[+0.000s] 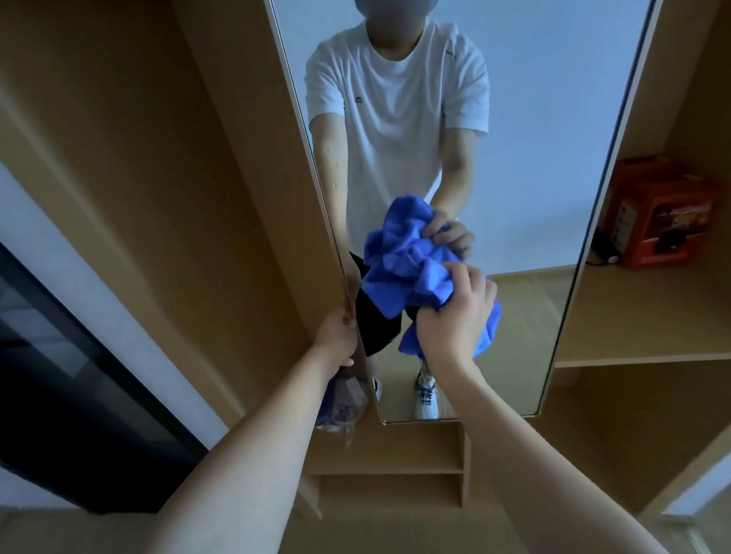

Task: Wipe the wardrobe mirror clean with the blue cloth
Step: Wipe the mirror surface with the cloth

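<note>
Bunched in my right hand (455, 317), fingers clamped, the blue cloth (403, 269) looks soft and light against the mirror (519, 131), while my left hand (338, 336) grips its edge.

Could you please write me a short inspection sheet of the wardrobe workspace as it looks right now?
Surface: tall mirror on a wooden wardrobe; marks on the glass too faint to judge.
Job's things: blue cloth, bunched, pressed against the lower glass.
Clutter: orange box on the right-hand shelf; a clear bag hanging below the left hand.
Hands: right hand grips the cloth; left hand holds the mirror's left edge.
Cables: a black lead beside the box.
Surroundings: dark window at left; open lower shelves.
</note>
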